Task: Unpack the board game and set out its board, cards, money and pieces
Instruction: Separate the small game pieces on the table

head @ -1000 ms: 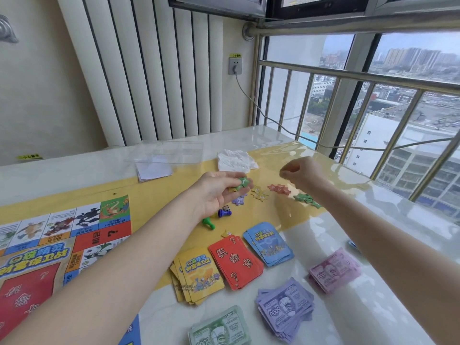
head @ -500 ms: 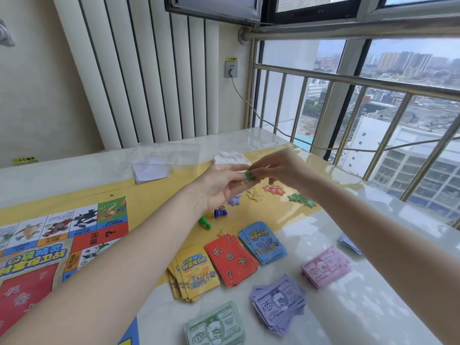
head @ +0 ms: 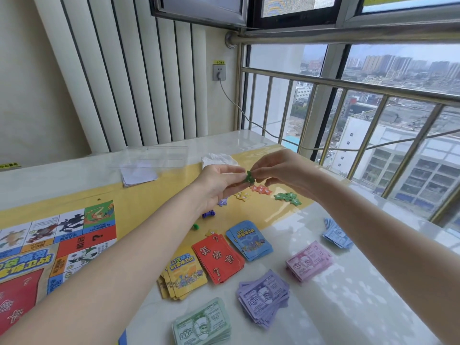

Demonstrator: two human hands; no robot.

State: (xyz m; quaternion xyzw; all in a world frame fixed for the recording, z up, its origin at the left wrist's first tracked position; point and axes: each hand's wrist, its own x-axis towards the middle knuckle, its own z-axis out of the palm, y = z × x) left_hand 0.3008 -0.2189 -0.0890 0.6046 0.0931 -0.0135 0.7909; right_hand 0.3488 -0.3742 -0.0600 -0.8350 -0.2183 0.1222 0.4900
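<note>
My left hand [head: 219, 183] and my right hand [head: 278, 173] meet above the table, both pinching a small green star token [head: 249, 177]. Below them lie star tokens in groups: purple [head: 222, 201], yellow [head: 242, 195], red [head: 260, 189] and green [head: 287, 197]. A blue pawn [head: 208, 214] and a green pawn [head: 195, 226] lie near my left forearm. The game board [head: 49, 250] is spread at the left. Yellow cards [head: 184, 275], red cards [head: 217, 257] and blue cards [head: 249, 239] sit in front, with green money [head: 201, 324], purple money [head: 263, 297], pink money [head: 308, 261] and blue money [head: 336, 234].
A clear plastic lid [head: 154, 155] and folded white paper [head: 138, 174] lie at the back of the table, beside a crumpled white bag [head: 217, 159]. A metal railing [head: 373, 120] and window border the right side; a cable [head: 249, 118] runs from a wall socket.
My right hand came left from above the red stars to meet my left hand, and both now pinch the green star token. The camera view tilted slightly.
</note>
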